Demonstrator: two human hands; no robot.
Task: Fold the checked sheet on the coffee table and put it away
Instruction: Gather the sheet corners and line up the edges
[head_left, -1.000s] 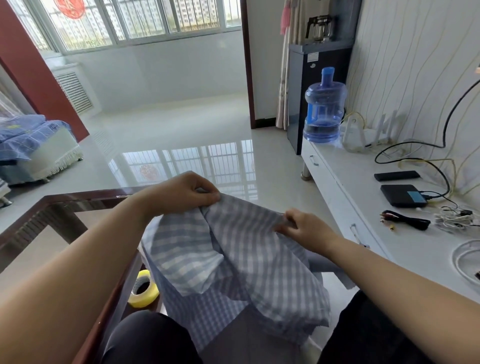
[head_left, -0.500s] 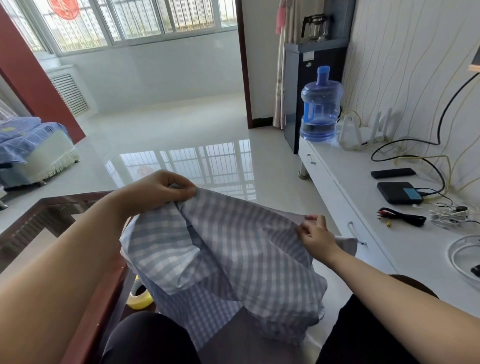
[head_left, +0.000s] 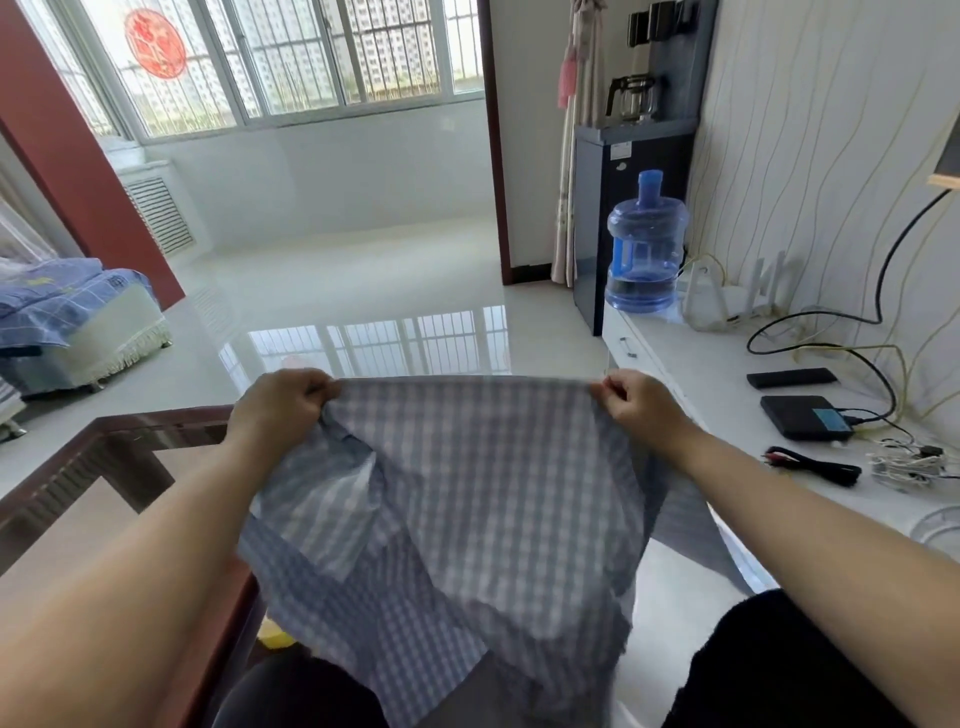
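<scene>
The blue-and-white checked sheet (head_left: 467, 499) hangs stretched in front of me, its top edge pulled taut between both hands. My left hand (head_left: 278, 410) grips the top left corner with curled fingers. My right hand (head_left: 636, 402) pinches the top right corner. The rest of the cloth drapes down in loose folds over my lap, between my knees. The glass-topped coffee table (head_left: 78, 467) with its dark wood frame stands at my left, and the sheet's lower left part hangs beside its edge.
A white low cabinet (head_left: 727, 374) runs along the right wall with a blue water jug (head_left: 645, 249), black boxes, cables and a router on it. A yellow tape roll (head_left: 272, 635) peeks out under the sheet. A covered sofa (head_left: 67, 322) stands far left across the glossy tiled floor.
Both hands have moved apart and upward, pulling the bunched sheet's top edge out into a straight, taut line. The view tilted up slightly.
</scene>
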